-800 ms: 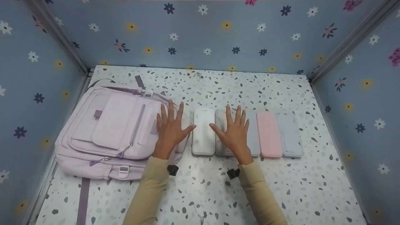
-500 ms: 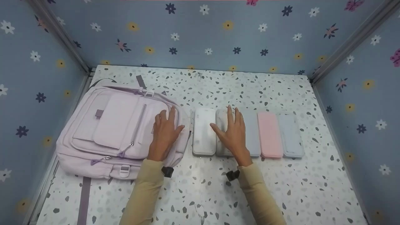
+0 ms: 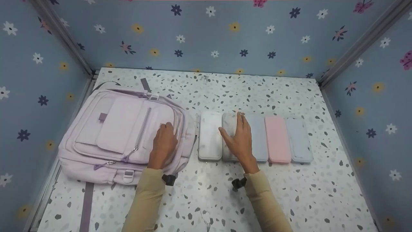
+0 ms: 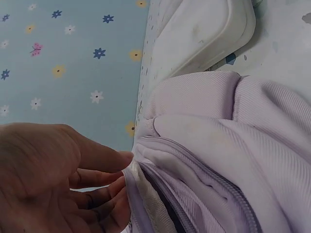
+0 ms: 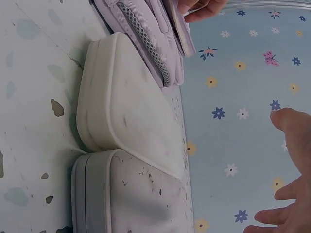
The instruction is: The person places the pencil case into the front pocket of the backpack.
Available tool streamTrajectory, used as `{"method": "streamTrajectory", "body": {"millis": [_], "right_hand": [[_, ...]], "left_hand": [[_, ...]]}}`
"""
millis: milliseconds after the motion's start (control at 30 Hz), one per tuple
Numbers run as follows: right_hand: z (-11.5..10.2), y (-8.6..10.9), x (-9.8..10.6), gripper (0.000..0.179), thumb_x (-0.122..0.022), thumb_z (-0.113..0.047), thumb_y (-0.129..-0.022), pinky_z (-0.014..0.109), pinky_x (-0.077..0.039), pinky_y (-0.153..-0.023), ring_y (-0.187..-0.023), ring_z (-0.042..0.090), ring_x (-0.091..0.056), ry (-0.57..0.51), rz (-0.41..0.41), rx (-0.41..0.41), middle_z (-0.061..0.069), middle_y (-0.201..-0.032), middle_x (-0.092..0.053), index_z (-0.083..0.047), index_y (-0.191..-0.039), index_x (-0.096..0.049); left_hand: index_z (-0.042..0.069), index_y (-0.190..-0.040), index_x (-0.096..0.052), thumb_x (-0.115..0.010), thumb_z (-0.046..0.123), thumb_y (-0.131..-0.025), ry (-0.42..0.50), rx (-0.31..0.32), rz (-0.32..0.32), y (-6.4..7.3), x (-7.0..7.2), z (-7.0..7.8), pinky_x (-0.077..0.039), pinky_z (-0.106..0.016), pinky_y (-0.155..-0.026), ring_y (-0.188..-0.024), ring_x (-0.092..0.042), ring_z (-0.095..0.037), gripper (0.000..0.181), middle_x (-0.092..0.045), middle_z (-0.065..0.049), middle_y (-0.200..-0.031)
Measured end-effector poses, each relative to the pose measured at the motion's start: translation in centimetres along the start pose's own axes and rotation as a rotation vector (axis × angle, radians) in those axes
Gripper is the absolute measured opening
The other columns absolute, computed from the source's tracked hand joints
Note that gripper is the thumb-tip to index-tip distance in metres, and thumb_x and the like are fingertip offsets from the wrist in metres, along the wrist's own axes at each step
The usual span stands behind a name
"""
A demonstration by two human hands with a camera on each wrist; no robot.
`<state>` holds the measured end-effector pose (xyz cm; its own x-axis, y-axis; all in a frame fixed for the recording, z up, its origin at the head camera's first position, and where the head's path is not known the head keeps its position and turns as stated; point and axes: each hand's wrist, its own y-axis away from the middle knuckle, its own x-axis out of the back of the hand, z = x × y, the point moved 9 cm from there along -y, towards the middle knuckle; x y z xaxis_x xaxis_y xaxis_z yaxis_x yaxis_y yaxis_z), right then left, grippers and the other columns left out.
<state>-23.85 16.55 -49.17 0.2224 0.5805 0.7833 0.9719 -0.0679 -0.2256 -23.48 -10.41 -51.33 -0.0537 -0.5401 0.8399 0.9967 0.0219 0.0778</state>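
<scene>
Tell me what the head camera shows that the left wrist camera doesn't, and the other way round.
Only the head view shows the right hand and the pink case. Only the left wrist view clearly shows how the left hand pinches the backpack by its edge. Both show that hand, the backpack, the white case beside it and the flowered wall.

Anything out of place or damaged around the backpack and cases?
Nothing looks spilled or torn. The white case shows faint dark smudges on its otherwise plain lid; whether dirt or shadow, I can't tell. A purple strap trails loose from under the lilac backpack.
</scene>
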Motion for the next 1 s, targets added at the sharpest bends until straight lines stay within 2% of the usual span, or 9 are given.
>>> {"method": "streamTrajectory", "body": {"millis": [133, 233, 433, 633, 800, 900, 1000], "right_hand": [[0.1, 0.2, -0.2, 0.088, -0.064, -0.052, -0.085, 0.050, -0.030, -0.110, -0.136, 0.036, -0.035, -0.005, -0.003, -0.005, 0.020, -0.149, -0.035, -0.006, -0.150, -0.026], [0.3, 0.5, -0.3, 0.088, -0.064, -0.052, -0.085, 0.050, -0.031, -0.110, -0.136, 0.036, -0.035, -0.009, -0.008, -0.013, 0.020, -0.149, -0.035, -0.007, -0.150, -0.026], [0.5, 0.7, -0.4, 0.087, -0.063, -0.051, -0.086, 0.051, -0.028, -0.111, -0.137, 0.037, -0.033, -0.029, -0.008, -0.021, 0.023, -0.149, -0.033, -0.005, -0.150, -0.026], [0.5, 1.1, -0.7, 0.088, -0.064, -0.051, -0.085, 0.050, -0.028, -0.112, -0.138, 0.037, -0.032, -0.042, -0.015, -0.034, 0.022, -0.150, -0.032, -0.004, -0.150, -0.026], [0.3, 1.4, -0.9, 0.087, -0.066, -0.048, -0.085, 0.050, -0.030, -0.111, -0.136, 0.037, -0.035, -0.062, -0.014, -0.030, 0.022, -0.148, -0.035, -0.004, -0.149, -0.028], [0.3, 1.6, -1.1, 0.087, -0.066, -0.047, -0.084, 0.050, -0.030, -0.110, -0.135, 0.037, -0.035, -0.072, -0.021, -0.033, 0.022, -0.148, -0.035, -0.004, -0.149, -0.028], [0.3, 1.7, -1.4, 0.086, -0.067, -0.046, -0.084, 0.050, -0.031, -0.110, -0.135, 0.037, -0.037, -0.069, -0.023, -0.032, 0.021, -0.147, -0.036, -0.004, -0.149, -0.028]], "left_hand": [[-0.008, -0.103, -0.052, -0.040, 0.003, -0.093, 0.006, 0.013, -0.013, 0.4, 0.1, -0.5, -0.046, -0.053, -0.081, -0.093, -0.057, -0.045, 0.019, -0.055, -0.027, -0.100], [-0.008, -0.099, -0.053, -0.038, 0.003, -0.092, 0.009, 0.008, -0.014, 0.7, 0.2, -0.7, -0.046, -0.054, -0.080, -0.092, -0.058, -0.045, 0.020, -0.056, -0.027, -0.097], [-0.004, -0.086, -0.054, -0.041, 0.000, -0.090, 0.012, 0.005, -0.005, 0.9, 0.6, -0.6, -0.047, -0.051, -0.076, -0.083, -0.058, -0.041, 0.014, -0.056, -0.023, -0.088], [-0.002, -0.080, -0.055, -0.047, 0.000, -0.086, 0.022, 0.022, -0.002, 0.8, 1.5, -0.6, -0.046, -0.052, -0.075, -0.081, -0.058, -0.040, 0.009, -0.057, -0.022, -0.086], [0.004, -0.073, -0.047, -0.046, -0.002, -0.084, 0.040, 0.027, 0.002, 1.1, 2.5, -0.5, -0.045, -0.049, -0.066, -0.069, -0.052, -0.033, 0.013, -0.053, -0.017, -0.077], [0.006, -0.073, -0.044, -0.047, -0.002, -0.084, 0.056, 0.040, -0.004, 1.1, 3.2, -0.5, -0.043, -0.045, -0.064, -0.067, -0.048, -0.029, 0.014, -0.049, -0.013, -0.074], [0.003, -0.078, -0.049, -0.051, 0.001, -0.083, 0.070, 0.052, -0.017, 1.2, 3.9, -0.6, -0.044, -0.046, -0.067, -0.071, -0.051, -0.032, 0.006, -0.052, -0.014, -0.078]]}}
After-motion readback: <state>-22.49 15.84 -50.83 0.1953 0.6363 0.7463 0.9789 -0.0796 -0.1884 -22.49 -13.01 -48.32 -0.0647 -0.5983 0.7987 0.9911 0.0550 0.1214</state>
